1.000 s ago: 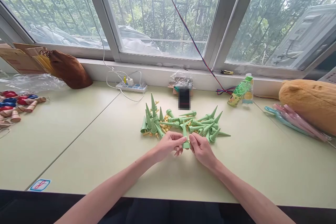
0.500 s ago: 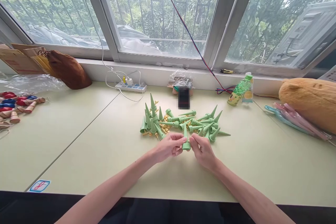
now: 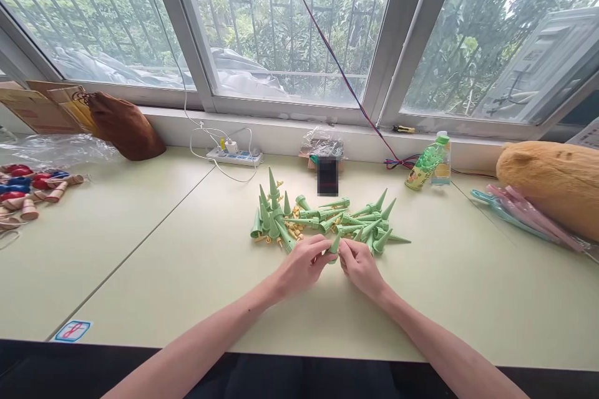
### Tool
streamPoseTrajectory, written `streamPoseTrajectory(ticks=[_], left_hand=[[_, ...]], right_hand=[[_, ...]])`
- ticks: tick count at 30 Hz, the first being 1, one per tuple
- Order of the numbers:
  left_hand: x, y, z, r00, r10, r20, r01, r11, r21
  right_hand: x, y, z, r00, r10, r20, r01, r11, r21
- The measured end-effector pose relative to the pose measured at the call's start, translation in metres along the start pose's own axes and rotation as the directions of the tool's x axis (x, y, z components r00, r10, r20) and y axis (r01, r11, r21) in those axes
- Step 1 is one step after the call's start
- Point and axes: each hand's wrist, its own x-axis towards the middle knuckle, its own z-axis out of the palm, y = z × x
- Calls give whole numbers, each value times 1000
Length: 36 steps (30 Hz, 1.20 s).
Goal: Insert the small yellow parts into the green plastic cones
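Hold the green spike [image 3: 335, 244] steady in the left hand [image 3: 303, 263], pinched just nearer than the pile of green spikes [image 3: 330, 222] on the counter [image 3: 187, 268], and work gently alongside with the right hand [image 3: 362, 265], curled close by with a grip too hidden to tell.

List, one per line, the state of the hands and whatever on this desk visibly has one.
Left hand, closed on the held green spike
Held green spike, gripped, partly covered by fingers
Right hand, fingers curled beside that spike; contents hidden
Loose green spikes, some upright, others lying
Yellow pieces, scattered among the spikes
Power strip, white plug inserted
Brown pouch, neck gathered
Green bottle, standing
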Motion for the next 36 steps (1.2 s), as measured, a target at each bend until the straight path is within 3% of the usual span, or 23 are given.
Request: streamPoseTrajectory(ticks=[3, 6, 13, 16, 19, 21, 27, 29, 32, 36], left_hand=[[-3, -3, -1, 993, 110, 50, -115, 988, 103], [-5, -3, -1, 991, 125, 55, -131, 984, 121], [-2, 5, 6, 996, -89, -28, 88, 996, -8], [1, 7, 5, 978, -207, -20, 200, 962, -184], [3, 7, 1, 932, -332, 146, 361, 814, -456], [5, 7, -3, 900, -352, 257, 435, 697, -570], [6, 6, -7, 825, -317, 467, 559, 341, -756], [5, 6, -6, 806, -295, 514, 586, 273, -763], [4, 6, -6, 823, -307, 478, 560, 307, -769], [4, 8, -7, 864, -335, 375, 500, 496, -710]], right_hand=[[2, 2, 0, 998, 50, 24, -51, 997, 50], [2, 3, 0, 996, 81, 47, -84, 993, 78], [-1, 1, -2, 999, 50, 23, -51, 997, 62], [-2, -1, -2, 999, 27, 25, -28, 998, 47], [-3, -2, -2, 1000, -13, 18, 13, 1000, 6], [-4, -3, -2, 999, -49, 10, 49, 998, -35], [-8, -8, -3, 980, -194, 31, 196, 974, -117], [-9, -8, -4, 970, -236, 54, 241, 962, -128], [-8, -8, -4, 962, -267, 63, 274, 949, -153], [-8, -8, -5, 970, -237, 54, 243, 952, -187]])
